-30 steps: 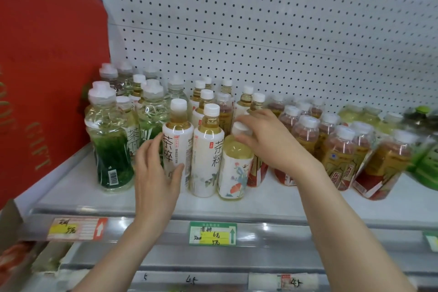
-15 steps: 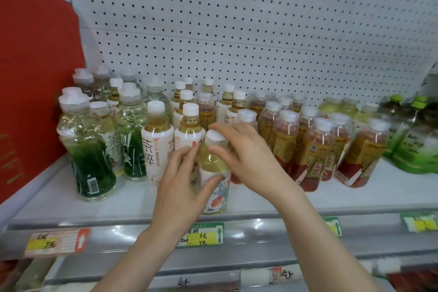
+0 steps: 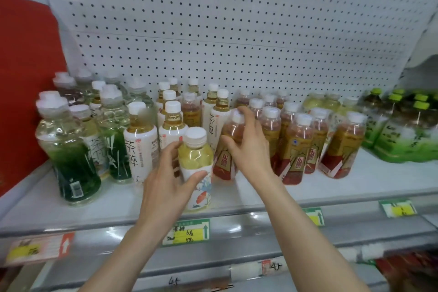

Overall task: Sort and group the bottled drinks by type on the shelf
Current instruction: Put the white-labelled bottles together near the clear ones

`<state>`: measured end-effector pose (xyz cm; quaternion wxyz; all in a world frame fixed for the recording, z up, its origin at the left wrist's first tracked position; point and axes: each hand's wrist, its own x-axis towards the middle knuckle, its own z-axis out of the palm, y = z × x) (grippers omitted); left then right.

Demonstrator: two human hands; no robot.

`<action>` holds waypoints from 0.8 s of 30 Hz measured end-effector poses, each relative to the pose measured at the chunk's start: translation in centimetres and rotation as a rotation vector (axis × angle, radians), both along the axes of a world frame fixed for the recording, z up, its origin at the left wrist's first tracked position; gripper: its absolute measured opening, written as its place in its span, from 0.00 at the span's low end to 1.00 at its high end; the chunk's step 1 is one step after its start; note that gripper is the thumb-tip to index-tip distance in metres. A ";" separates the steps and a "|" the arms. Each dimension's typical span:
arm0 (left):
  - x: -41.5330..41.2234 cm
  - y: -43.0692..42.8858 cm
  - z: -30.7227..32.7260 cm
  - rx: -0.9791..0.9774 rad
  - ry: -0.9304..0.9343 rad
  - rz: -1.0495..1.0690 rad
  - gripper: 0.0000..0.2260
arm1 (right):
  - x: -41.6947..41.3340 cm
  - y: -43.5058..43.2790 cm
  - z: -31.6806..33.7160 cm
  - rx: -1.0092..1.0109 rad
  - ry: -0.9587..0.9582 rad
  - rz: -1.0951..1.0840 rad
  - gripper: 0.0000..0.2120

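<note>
A yellow drink bottle with a flowered white label (image 3: 198, 161) stands near the front edge of the white shelf (image 3: 260, 193). My left hand (image 3: 166, 180) grips it round the body, thumb on the label. My right hand (image 3: 246, 147) curls round a leaning red-and-gold labelled bottle (image 3: 227, 156) just to its right, fingers at its cap. White-labelled tea bottles (image 3: 141, 149) stand behind my left hand. More red-and-gold bottles (image 3: 296, 149) fill the middle right.
Clear green-bottomed bottles (image 3: 68, 154) stand at the left by a red panel (image 3: 26, 92). Green-capped bottles (image 3: 403, 130) sit at the far right. A white pegboard (image 3: 237, 31) backs the shelf. Price tags (image 3: 186, 232) line the rail below.
My left hand has closed round the flowered yellow bottle. My right hand left that bottle's cap and moved right onto the red-and-gold bottle. The view has shifted right.
</note>
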<state>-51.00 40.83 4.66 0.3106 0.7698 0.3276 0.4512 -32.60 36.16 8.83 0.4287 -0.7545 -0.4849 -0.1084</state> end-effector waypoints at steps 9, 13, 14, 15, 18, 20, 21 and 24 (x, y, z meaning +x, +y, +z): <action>3.1 -1.3 2.2 -0.059 -0.144 -0.129 0.34 | 4.9 -12.4 2.5 0.279 0.218 -0.173 0.36; 6.4 -2.5 2.3 -0.091 -0.134 -0.180 0.33 | 8.6 -15.0 2.0 0.186 0.132 -0.344 0.35; 7.2 -2.8 2.4 -0.094 -0.127 -0.189 0.32 | 9.7 -15.1 1.6 0.163 0.110 -0.366 0.35; 7.9 -3.2 2.4 -0.097 -0.126 -0.201 0.32 | 10.6 -14.9 1.2 0.131 0.092 -0.381 0.35; 9.9 -4.0 2.7 -0.118 -0.133 -0.208 0.30 | 13.3 -14.0 0.0 0.065 0.084 -0.362 0.37; 11.0 -4.5 3.0 -0.122 -0.139 -0.205 0.30 | 14.5 -13.4 -0.2 0.051 0.081 -0.331 0.37; 11.5 -4.7 3.2 -0.119 -0.139 -0.202 0.30 | 15.0 -13.2 -0.2 0.038 0.067 -0.316 0.38; 12.9 -5.5 3.4 -0.114 -0.134 -0.196 0.30 | 16.2 -12.7 -0.2 -0.013 0.017 -0.280 0.39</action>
